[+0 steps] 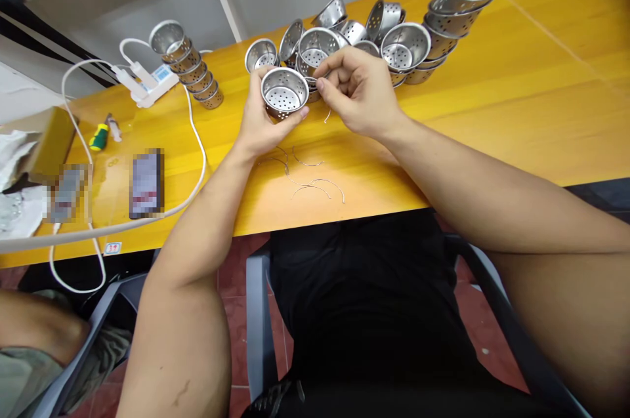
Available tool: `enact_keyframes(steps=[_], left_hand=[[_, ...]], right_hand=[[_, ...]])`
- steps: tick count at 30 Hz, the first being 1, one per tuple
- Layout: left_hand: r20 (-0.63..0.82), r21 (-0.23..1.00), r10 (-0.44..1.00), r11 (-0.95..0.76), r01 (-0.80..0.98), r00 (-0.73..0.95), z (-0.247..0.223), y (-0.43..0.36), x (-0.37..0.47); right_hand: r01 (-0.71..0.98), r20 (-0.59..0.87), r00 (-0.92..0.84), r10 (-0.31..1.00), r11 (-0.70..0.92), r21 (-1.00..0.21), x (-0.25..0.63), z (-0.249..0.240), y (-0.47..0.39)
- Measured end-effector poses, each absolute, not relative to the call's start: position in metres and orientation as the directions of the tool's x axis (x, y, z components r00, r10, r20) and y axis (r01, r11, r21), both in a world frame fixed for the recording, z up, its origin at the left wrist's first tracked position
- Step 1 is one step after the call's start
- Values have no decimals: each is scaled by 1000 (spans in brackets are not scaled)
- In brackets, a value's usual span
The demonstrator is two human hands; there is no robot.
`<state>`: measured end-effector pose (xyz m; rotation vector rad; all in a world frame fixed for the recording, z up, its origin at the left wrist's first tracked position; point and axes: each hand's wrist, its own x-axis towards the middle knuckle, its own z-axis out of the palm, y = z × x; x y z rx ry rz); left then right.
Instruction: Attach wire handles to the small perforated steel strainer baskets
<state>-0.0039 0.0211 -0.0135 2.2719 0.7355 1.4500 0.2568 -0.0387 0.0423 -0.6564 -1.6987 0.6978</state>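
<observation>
My left hand [258, 121] is wrapped round a small perforated metal cup [284, 99], tilted so that its holed bottom faces me. Just right of its rim, my right hand [363, 91] pinches a thin curved wire [327, 117], whose lower end hangs below the fingers. Whether the wire touches the cup I cannot tell. Several loose bent wires [317, 182] lie on the table in front of my hands. Behind them is a jumble of similar perforated cups [317, 47], some lying on their sides.
Stacks of cups stand at the right [450, 21] and the left [184, 60] of the yellow table [531, 90]. A power strip [155, 84], white cable [199, 149], screwdriver [100, 136] and two phones, one of them dark [146, 183], lie left. A person's leg [42, 326] shows lower left.
</observation>
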Motion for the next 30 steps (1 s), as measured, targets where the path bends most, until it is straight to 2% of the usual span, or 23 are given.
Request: enact_keyframes(steps=[4,20,27,30], left_hand=[[736,514,577,-817,261,354,-12,17,2],[682,490,563,-826,279,467,-10,3,17],[678,474,573,-819,323,460,-2,-4,18],[702,496,568,-823,278,430,0,-5,18]], right_hand=[[71,626,-244,741,657,-750,255,40,-38],[146,618,-168,768,640,-755,254,46,-42],[178,615,-154,773,634,-753,253,45,-44],[164,637,-182,749,662,-731,254,52,-49]])
